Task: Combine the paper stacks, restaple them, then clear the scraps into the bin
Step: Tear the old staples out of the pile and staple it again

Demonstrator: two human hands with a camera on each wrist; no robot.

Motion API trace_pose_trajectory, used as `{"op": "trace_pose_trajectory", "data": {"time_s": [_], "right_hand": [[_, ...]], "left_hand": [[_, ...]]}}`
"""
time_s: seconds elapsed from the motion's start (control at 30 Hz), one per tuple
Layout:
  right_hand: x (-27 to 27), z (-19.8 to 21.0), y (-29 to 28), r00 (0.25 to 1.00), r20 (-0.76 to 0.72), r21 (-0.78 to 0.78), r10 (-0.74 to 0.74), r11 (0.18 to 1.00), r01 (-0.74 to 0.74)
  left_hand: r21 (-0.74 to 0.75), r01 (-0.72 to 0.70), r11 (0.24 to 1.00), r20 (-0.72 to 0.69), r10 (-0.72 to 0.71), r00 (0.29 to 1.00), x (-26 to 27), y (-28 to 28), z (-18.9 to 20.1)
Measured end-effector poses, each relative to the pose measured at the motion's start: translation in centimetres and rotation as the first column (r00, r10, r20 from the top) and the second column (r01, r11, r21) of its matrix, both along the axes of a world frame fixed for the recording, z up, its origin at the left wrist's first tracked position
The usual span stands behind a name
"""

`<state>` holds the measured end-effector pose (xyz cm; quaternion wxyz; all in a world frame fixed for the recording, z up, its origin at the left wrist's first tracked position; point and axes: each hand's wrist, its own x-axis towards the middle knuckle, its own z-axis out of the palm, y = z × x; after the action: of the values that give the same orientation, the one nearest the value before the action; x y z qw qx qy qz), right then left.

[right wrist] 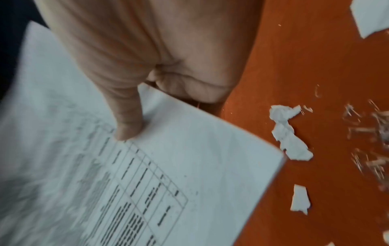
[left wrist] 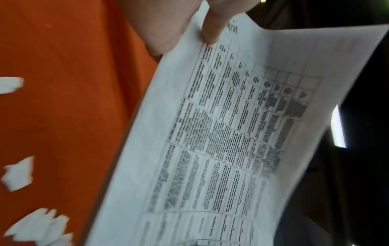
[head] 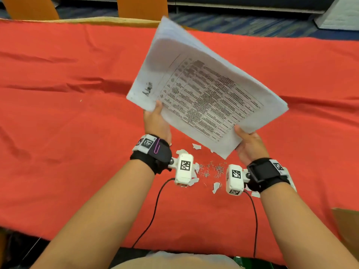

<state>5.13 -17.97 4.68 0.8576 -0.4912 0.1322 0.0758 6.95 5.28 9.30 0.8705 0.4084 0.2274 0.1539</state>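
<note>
A thick stack of white paper [head: 204, 90] with a printed table on its top sheet is held tilted above the red tablecloth. My left hand [head: 155, 117] pinches its near left edge, thumb on top [left wrist: 212, 28]. My right hand [head: 246, 140] grips the near right edge, thumb pressed on the sheet [right wrist: 128, 119]. Under the stack, torn white paper scraps [head: 215, 187] and loose metal staples [head: 211, 169] lie scattered on the cloth between my wrists. The scraps [right wrist: 288, 133] and staples [right wrist: 370, 133] also show in the right wrist view, and scraps [left wrist: 19, 173] in the left wrist view.
The red cloth [head: 68, 123] covers the whole table. Orange chair backs [head: 141, 6] stand beyond the far edge. A brown cardboard corner [head: 347, 226] sits at the near right. Black cables [head: 153, 210] trail from both wrist cameras toward me.
</note>
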Motion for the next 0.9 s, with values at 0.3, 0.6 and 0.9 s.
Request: {"op": "trace_pose_trajectory", "data": {"time_s": [0.3, 0.6, 0.9], "right_hand": [[1.5, 0.5, -3.4, 0.998, 0.05, -0.592, 0.033, 0.806, 0.003], [2.2, 3.3, -1.8, 0.922, 0.072, -0.812, 0.379, 0.56, -0.167], [2.0, 2.5, -3.9, 0.98, 0.181, -0.439, 0.086, 0.898, 0.003]], "left_hand": [[0.763, 0.235, 0.602, -0.444, 0.223, 0.868, -1.5, 3.4, -5.3], [0.923, 0.339, -0.184, -0.384, -0.37, 0.846, 0.0, -0.3, 0.6], [0.81, 0.33, 0.484, -0.136, -0.392, 0.91, -1.1, 0.3, 0.5]]}}
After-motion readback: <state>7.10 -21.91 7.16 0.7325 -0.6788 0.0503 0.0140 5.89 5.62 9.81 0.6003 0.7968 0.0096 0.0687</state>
